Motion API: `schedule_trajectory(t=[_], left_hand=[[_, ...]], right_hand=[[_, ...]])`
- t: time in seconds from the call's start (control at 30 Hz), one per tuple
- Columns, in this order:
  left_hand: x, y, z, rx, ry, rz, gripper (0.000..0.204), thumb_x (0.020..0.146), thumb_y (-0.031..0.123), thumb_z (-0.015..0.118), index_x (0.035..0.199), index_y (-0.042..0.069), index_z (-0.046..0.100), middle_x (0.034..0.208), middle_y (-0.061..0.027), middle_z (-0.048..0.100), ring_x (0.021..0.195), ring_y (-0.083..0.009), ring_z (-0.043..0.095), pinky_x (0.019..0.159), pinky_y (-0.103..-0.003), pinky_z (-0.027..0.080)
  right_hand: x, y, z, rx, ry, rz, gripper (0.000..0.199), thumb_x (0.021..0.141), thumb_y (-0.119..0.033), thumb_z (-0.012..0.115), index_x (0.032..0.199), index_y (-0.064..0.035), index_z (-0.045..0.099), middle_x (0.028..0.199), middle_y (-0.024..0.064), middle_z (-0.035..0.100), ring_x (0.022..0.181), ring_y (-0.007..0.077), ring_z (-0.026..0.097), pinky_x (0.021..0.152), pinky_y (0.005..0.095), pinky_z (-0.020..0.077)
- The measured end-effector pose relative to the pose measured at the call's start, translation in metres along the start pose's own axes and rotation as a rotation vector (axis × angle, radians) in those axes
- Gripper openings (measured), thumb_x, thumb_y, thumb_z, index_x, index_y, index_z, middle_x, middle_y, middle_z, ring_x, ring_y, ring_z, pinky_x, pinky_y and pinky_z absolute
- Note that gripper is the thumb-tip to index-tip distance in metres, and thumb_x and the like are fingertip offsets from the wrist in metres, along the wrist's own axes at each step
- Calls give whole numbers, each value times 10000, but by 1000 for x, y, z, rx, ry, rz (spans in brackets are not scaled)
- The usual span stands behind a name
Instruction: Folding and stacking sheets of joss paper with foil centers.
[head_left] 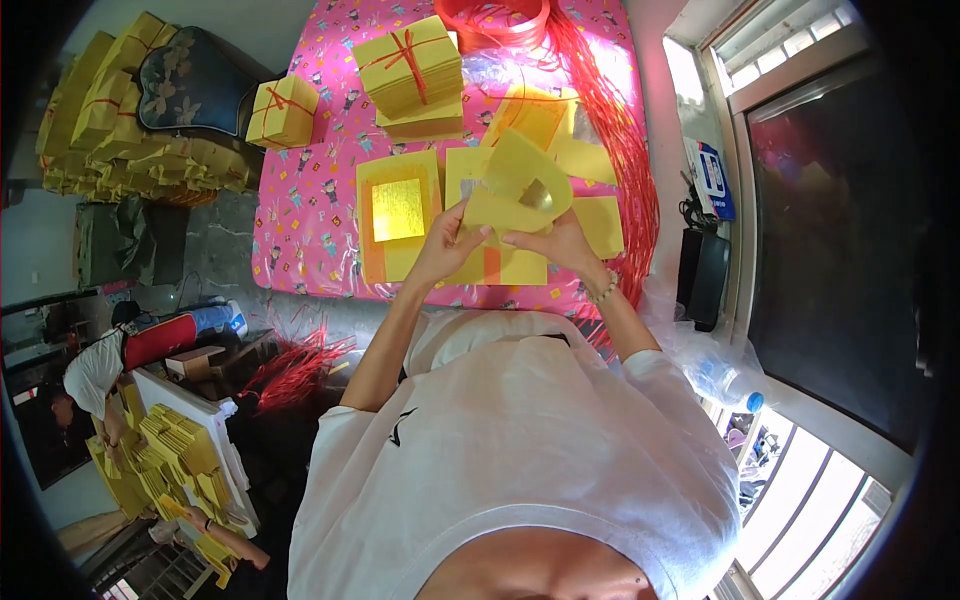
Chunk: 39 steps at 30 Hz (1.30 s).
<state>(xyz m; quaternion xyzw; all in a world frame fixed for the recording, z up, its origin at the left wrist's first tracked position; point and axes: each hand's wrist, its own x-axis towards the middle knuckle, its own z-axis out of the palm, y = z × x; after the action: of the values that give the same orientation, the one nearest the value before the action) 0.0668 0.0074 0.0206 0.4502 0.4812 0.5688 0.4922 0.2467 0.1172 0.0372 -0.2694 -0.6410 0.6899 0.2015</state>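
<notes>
Both hands [505, 240] around folded yellow paper [520, 190]

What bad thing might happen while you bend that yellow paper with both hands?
1. The folded yellow sheet is thin and pinched between the left hand and the right hand, so a hard pull might tear or crease it.
2. The loose yellow sheets lying on the pink table cover might slide out of order if an arm brushes them.
3. The red strings lie right beside the right hand and might snag its wrist.
</notes>
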Motion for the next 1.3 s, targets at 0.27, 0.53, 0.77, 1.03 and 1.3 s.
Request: schedule_trajectory(t=[0.27, 0.53, 0.77, 1.03, 1.3], left_hand=[[1, -18, -1, 154, 11, -48, 306, 916, 77, 557, 1200, -5, 478, 1146, -86, 532, 1097, -176, 522, 976, -315, 395], [12, -38, 1, 323, 127, 88, 533, 905, 141, 554, 1362, 3, 317, 1183, -157, 502, 1093, -257, 524, 952, -346, 406], [15, 8, 21, 245, 172, 150, 577, 861, 39, 557, 1377, 9, 301, 1257, -158, 491, 1170, -226, 486, 1012, -331, 363], [22, 38, 20, -146, 92, -195, 428, 894, 72, 553, 1294, 4, 415, 1227, -86, 536, 1127, -142, 501, 962, -290, 398], [28, 45, 27, -249, 135, -342, 368, 963, 138, 477, 1310, 24, 433, 1194, -79, 564, 1074, -139, 539, 906, -281, 438]], right_hand=[[-2, 21, 6, -50, 63, -130, 760, 707, -119, 809, 1337, -36, 392, 1273, 97, 485, 1204, 194, 473, 1004, 338, 404], [3, 30, 9, -148, 162, -251, 588, 748, -125, 765, 1257, -39, 483, 1226, 87, 531, 1150, 173, 511, 940, 323, 439], [-5, 6, 7, -85, 139, -61, 433, 786, -118, 728, 1171, -10, 563, 1079, 79, 644, 944, 138, 614, 827, 291, 495], [-7, -13, 8, 111, 175, 66, 449, 818, -123, 703, 1197, 37, 522, 1092, 107, 633, 961, 151, 621, 821, 289, 513], [-7, -24, 7, 272, 166, 206, 441, 836, -115, 682, 1213, 39, 511, 1121, 118, 620, 982, 155, 619, 816, 284, 522]])
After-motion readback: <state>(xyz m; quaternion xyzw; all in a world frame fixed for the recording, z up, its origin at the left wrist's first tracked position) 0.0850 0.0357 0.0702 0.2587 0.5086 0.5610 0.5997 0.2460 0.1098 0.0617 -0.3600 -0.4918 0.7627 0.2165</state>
